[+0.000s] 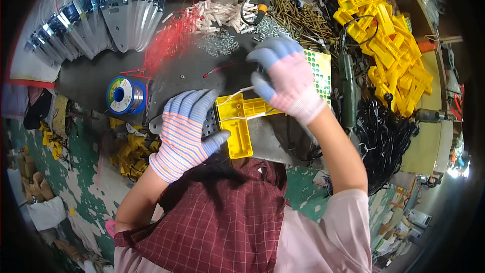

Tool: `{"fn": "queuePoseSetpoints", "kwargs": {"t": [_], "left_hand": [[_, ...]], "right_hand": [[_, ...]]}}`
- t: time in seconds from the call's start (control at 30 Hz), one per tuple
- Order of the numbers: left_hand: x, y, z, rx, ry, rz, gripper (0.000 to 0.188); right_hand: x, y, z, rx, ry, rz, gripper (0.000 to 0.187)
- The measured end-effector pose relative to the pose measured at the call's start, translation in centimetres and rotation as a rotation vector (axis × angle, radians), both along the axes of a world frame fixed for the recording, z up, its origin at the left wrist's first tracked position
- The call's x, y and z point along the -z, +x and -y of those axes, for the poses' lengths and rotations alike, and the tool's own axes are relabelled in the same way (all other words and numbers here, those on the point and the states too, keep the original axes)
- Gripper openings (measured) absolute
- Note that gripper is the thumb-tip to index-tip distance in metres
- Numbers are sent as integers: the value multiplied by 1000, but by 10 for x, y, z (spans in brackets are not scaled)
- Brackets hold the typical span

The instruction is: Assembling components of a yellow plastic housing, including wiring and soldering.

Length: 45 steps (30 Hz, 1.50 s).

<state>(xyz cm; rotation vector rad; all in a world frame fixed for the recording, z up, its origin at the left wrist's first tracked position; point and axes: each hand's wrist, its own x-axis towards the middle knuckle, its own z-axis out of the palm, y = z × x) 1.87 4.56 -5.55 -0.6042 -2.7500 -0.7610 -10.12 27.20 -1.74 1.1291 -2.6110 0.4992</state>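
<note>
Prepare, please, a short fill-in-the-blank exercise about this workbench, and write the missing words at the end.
1. The left hand and the right hand both wear ____.
2. The T-shaped casing near the left hand is coloured ____.
3. The wire spool has a ____ rim.
4. The largest yellow pile lies to the ____ of the right hand.

Missing words: gloves; yellow; blue; right.

The light is moderately bright. The right hand [290,78] has blurred fingers. Ahead of the left hand [183,134], metal plates [117,23] shine; far right of the right hand is white glare [456,173]. Far around both hands, edges bend into blackness.
</note>
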Motion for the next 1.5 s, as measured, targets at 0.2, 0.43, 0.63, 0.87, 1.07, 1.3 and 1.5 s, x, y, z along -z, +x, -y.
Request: {"fn": "queuePoseSetpoints", "kwargs": {"t": [0.2,0.43,0.63,0.87,1.07,1.3,1.5], "left_hand": [[6,0,5,-1,29,39,75],[5,-4,15,72,-1,73,75],[-13,-11,33,148,-60,182,72],[-13,-21,31,135,-49,154,75],[-10,-22,33,142,-81,130,72],[-15,-21,29,136,-74,148,81],[-41,-68,-28,114,-122,100,90]], "right_hand": [[12,136,-83,491,-194,62,11],[41,175,-69,515,55,35,28],[15,138,-73,423,127,20,35],[18,90,-79,254,134,149,26],[11,79,-74,175,343,51,21],[18,80,-69,149,393,-49,25],[22,90,-68,199,334,-115,26]]}}
